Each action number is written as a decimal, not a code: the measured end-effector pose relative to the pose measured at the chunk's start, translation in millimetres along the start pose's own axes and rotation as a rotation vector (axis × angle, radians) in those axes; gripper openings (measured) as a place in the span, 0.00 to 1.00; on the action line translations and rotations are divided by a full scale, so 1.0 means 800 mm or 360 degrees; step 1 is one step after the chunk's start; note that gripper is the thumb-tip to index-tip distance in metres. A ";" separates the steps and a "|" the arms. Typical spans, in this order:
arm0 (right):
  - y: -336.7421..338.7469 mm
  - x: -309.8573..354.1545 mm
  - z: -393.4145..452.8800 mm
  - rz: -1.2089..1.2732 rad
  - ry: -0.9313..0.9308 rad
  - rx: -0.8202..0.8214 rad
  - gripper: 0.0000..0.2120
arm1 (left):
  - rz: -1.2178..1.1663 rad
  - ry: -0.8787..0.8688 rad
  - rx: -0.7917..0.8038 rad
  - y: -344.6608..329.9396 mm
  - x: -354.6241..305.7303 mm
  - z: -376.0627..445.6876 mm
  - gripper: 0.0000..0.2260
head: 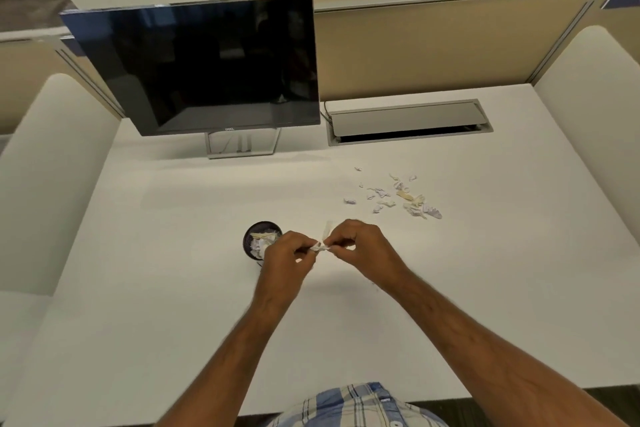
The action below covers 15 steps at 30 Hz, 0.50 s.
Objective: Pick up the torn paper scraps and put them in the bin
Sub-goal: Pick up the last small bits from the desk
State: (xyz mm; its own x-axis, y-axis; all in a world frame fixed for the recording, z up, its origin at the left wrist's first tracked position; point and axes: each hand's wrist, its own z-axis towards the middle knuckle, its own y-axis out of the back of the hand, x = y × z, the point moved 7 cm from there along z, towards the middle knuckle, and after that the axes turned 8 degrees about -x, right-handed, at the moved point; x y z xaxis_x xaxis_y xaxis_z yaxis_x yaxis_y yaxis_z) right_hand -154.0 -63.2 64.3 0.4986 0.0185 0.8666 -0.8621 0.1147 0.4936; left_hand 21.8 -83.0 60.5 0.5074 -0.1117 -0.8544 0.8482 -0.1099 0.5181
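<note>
both forearms bare to the elbow, no watch or rings showing; left hand (284, 255), right hand (360, 246); shirt (353, 406) is plaid, blue/white/beige checks, only the front visible

White desk (173, 288), black monitor (194, 62), dark bin (250, 236), blue-plaid shirt (353, 406).

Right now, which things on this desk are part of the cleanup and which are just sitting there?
Job: left hand and right hand pinching a scrap; bin with paper inside; loose scraps on the desk.

Not job: monitor, cable tray.
</note>
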 end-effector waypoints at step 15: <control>-0.155 0.063 0.085 -0.0136 -0.0106 0.0318 0.07 | 0.0290 0.0247 -0.0272 0.122 0.084 0.042 0.03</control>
State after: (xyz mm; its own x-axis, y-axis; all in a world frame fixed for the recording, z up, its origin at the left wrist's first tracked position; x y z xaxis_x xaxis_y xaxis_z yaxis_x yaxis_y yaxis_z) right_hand -28.4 -143.8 51.8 0.5692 -0.0492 0.8207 -0.8211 -0.0861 0.5643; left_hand 133.4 -134.3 54.6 0.6597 0.0396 -0.7505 0.7476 0.0674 0.6607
